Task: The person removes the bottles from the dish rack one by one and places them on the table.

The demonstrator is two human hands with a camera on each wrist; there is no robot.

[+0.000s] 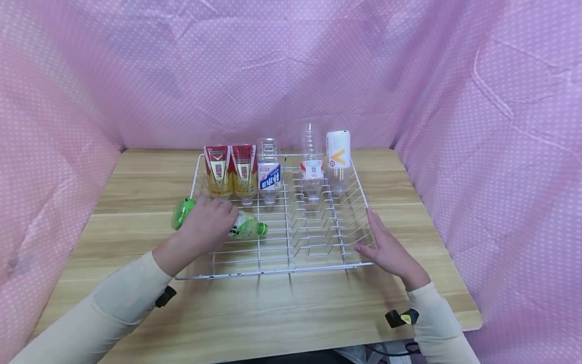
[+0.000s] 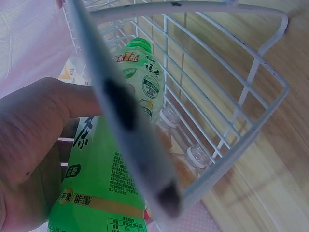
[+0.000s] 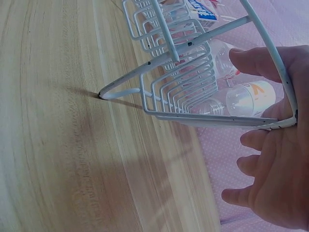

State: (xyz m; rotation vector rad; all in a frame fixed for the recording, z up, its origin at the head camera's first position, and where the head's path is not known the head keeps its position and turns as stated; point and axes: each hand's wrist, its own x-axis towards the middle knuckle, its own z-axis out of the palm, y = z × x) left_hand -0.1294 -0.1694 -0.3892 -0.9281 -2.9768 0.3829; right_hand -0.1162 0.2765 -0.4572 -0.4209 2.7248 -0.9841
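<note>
Gripped a green-capped, green-labelled plastic bottle [image 1: 247,228] in the left hand [image 1: 205,225], sideways over the left part of a white wire rack [image 1: 273,273] on the wood-grain worktop [image 1: 295,318]. Rested the right hand [image 1: 387,248], with fingers extended, against the rack's right rim. Saw five inverted plastic bottles [image 1: 270,178] along its rear.

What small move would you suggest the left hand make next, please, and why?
I'd probably have the left hand tip the green tea bottle cap-down: it holds that bottle roughly sideways at the left side of the white wire rack, while five other bottles stand neck-down along the rack's back.
</note>
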